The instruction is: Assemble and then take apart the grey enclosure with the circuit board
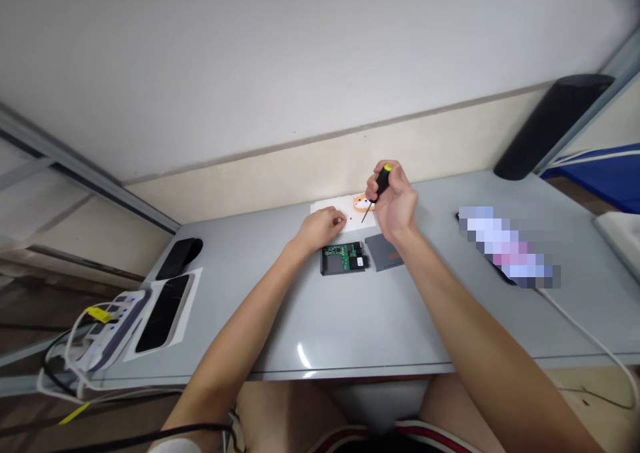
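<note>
My right hand (397, 203) is wrapped round the black and yellow handle of a screwdriver (383, 180). Its thin shaft slants down to the left, over a white sheet (355, 222) with an orange-and-white cartoon animal face (363, 202). On the sheet's left part rests my left hand (325, 225), thumb and fingers pinched together; whatever they hold is too small to see. A tiny dark speck (351, 218) lies beside those fingers. Just in front sits an open dark case (333, 264) with a green circuit board (345, 254) inside. A grey cover (383, 253) lies right of it, partly behind my right forearm.
At the left of the grey table (350, 333) are a power strip (117, 333) with cables, a black phone (164, 313) on white paper and a black flat object (176, 258). On the right lie a blurred-out device (505, 246) with a white cable and a black cylinder (553, 126).
</note>
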`<state>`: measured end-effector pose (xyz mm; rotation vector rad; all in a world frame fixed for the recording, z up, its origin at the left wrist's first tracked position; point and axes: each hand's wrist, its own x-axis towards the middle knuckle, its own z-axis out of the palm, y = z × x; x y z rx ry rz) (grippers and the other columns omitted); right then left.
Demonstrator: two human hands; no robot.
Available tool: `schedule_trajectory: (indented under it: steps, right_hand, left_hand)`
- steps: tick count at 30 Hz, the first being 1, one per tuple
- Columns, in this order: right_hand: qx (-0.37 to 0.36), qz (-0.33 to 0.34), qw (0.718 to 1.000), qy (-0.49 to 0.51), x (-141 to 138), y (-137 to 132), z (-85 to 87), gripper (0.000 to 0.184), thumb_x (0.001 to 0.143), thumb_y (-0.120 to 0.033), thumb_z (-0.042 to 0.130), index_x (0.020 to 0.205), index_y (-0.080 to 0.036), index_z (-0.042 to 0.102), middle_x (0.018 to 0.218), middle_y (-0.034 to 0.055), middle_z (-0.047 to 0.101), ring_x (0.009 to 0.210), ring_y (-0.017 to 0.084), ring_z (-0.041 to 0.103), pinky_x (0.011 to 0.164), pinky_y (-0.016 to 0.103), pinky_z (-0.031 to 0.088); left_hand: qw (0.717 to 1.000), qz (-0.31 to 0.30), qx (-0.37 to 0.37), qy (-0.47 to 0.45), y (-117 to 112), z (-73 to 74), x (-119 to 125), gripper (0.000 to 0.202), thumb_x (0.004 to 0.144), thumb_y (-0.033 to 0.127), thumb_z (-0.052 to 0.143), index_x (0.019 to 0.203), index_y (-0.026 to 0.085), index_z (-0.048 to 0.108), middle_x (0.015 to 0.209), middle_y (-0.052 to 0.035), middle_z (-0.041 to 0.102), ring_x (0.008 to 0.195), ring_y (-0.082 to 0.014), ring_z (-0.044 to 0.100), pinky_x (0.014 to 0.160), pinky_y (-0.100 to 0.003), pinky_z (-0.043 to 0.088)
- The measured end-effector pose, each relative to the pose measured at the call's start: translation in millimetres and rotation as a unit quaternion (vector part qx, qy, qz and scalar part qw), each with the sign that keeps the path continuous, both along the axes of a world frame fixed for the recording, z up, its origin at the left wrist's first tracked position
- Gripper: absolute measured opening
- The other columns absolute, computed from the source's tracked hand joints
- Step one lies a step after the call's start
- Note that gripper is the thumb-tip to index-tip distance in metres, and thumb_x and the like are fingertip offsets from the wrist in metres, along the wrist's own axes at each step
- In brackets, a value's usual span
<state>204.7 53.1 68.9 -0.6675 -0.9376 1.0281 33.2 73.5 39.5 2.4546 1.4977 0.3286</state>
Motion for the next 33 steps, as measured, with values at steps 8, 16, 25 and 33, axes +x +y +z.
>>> schedule_trajectory:
  steps: [8, 16, 25, 33]
  right_hand:
    - [0.047, -0.011, 0.993, -0.106, 18, -4, 8.2, 0.041, 0.098, -0.066, 0.048, 0.086, -0.027, 0.052, 0.069, -0.0017, 0.039, 0.061, 0.015, 0.039, 0.057, 0.028, 0.037]
    - [-0.117, 0.087, 0.782, -0.606, 53, -33, 26.4, 0.026, 0.098, -0.048, 0.059, 0.109, -0.029, 0.072, 0.108, 0.0043, 0.075, 0.081, 0.021, 0.064, 0.076, 0.035, 0.051]
    - [-0.31, 0.207, 0.688, -0.622, 62, -27, 19.9, 0.059, 0.085, -0.025, 0.076, 0.142, -0.03, 0.062, 0.138, 0.0107, 0.072, 0.075, 0.024, 0.078, 0.073, 0.037, 0.061]
    - [-0.302, 0.197, 0.69, -0.628, 62, -24, 17.3, 0.062, 0.09, -0.028, 0.072, 0.15, -0.031, 0.056, 0.146, 0.0117, 0.068, 0.084, 0.025, 0.079, 0.078, 0.037, 0.061]
  left_hand:
    - [0.987, -0.102, 0.012, -0.123, -64, -14.3, -14, 0.05, 0.098, 0.047, 0.067, 0.142, 0.024, 0.062, 0.14, -0.0108, 0.069, 0.13, -0.0307, 0.062, 0.113, -0.049, 0.049]
    - [0.989, -0.098, 0.022, -0.107, -67, -24.1, -23, 0.052, 0.096, 0.05, 0.074, 0.141, 0.027, 0.061, 0.134, -0.0086, 0.073, 0.125, -0.0304, 0.065, 0.109, -0.051, 0.05]
    - [0.982, -0.095, 0.057, -0.152, -65, -28.1, -28, 0.058, 0.099, 0.05, 0.071, 0.15, 0.028, 0.054, 0.141, -0.012, 0.069, 0.129, -0.0301, 0.065, 0.111, -0.051, 0.05]
    - [0.968, -0.137, 0.116, -0.178, -73, -19.9, -24, 0.059, 0.1, 0.055, 0.067, 0.149, 0.026, 0.053, 0.138, -0.0134, 0.069, 0.125, -0.0286, 0.066, 0.108, -0.046, 0.051]
